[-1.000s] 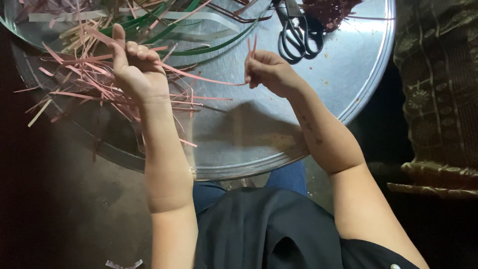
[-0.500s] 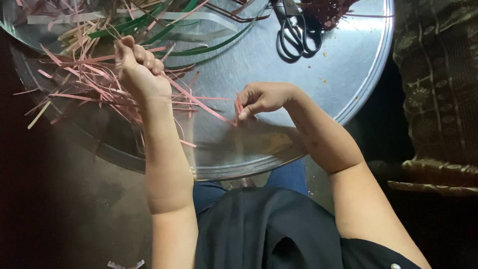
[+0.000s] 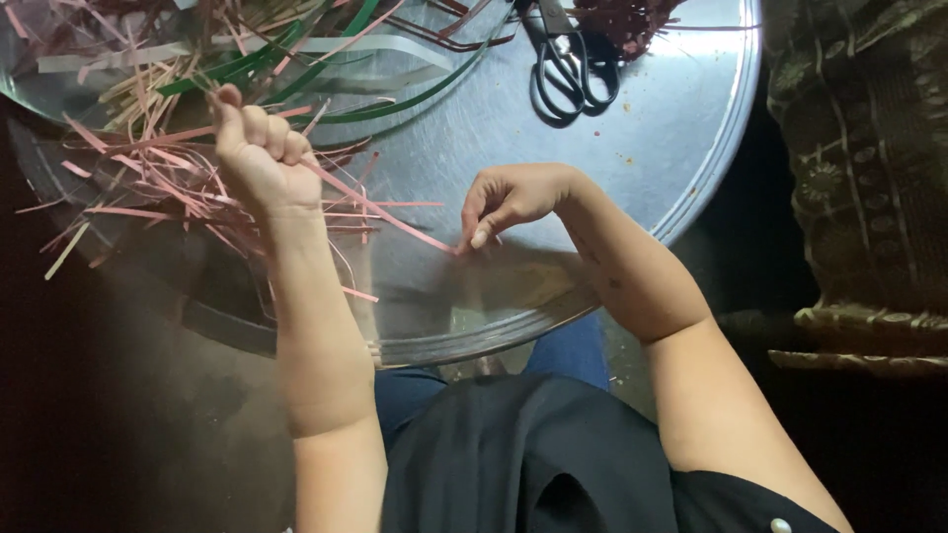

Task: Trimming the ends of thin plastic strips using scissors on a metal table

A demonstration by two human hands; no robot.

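Over the round metal tray (image 3: 681,148), the left hand (image 3: 259,158) fists one end of a pink strip (image 3: 380,209); the right hand (image 3: 513,197) pinches the other. Loose strips (image 3: 148,178) and scissors (image 3: 568,69) lie in the tray.

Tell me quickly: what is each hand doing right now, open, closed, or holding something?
Left hand: closed in a fist on one end of a pink paper strip.
Right hand: fingers pinched shut on the strip's other end.
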